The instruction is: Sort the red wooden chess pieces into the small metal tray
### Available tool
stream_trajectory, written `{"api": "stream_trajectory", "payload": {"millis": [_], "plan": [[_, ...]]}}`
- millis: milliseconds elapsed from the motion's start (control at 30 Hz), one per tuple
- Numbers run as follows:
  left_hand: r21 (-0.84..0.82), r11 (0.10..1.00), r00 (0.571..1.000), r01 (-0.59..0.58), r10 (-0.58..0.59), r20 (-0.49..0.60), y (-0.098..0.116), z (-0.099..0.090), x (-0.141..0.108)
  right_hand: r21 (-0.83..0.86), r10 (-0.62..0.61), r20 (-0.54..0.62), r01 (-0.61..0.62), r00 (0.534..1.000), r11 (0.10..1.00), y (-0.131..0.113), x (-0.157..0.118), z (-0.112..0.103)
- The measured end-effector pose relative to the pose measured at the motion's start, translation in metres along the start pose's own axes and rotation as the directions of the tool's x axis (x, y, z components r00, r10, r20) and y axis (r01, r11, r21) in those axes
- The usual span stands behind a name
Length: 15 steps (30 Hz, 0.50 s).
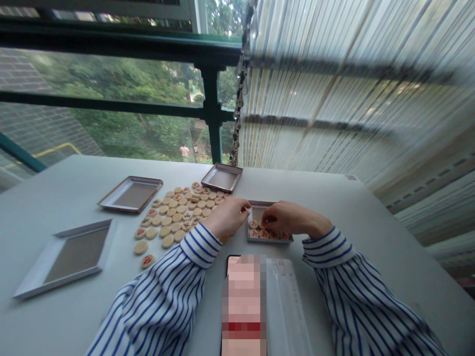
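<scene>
Blue-striped sleeves (159, 291) reach up from the bottom edge of the frame on either side of a phone (244, 306), its screen masked by blurred blocks and its near end cut off, with a pale, see-through case (289, 306) just beside it.

Both forearms angle inward over a white table (371, 222). The left hand (228, 217) is bent at the fingers, its tips near the left wall of a shallow box (269, 241); whether it grips anything cannot be told. The right hand (293, 218) arches over the same box, palm down, thumb and fingers bent toward the discs inside; whether they pinch one is hidden by the hand itself.

At least six red-marked discs (263, 234) show in the box, four along its near side and two behind, with any others screened by the fingers. Dozens of round pieces (176, 217) spread to the left, too many and too overlapped for a sure count, some partly behind the left hand and sleeve; some bear red or black characters.

Three more shallow trays stand around them: one at near left (77, 252), one at far left (131, 193) and one at the far edge (223, 177).
</scene>
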<state>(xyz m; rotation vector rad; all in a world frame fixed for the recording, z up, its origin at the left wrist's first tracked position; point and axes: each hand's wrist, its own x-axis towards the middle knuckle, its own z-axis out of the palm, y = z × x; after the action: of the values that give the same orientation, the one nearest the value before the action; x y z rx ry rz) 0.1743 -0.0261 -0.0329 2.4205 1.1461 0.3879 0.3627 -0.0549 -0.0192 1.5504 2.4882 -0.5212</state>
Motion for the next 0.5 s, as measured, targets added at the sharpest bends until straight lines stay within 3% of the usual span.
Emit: {"api": "stream_trajectory", "payload": {"millis": [500], "plan": [[0.025, 1.0, 1.0, 0.015, -0.015, 0.005, -0.0007, -0.0018, 0.0009, 0.002, 0.02, 0.008, -0.02, 1.0, 1.0, -0.0018, -0.0003, -0.0014]]}}
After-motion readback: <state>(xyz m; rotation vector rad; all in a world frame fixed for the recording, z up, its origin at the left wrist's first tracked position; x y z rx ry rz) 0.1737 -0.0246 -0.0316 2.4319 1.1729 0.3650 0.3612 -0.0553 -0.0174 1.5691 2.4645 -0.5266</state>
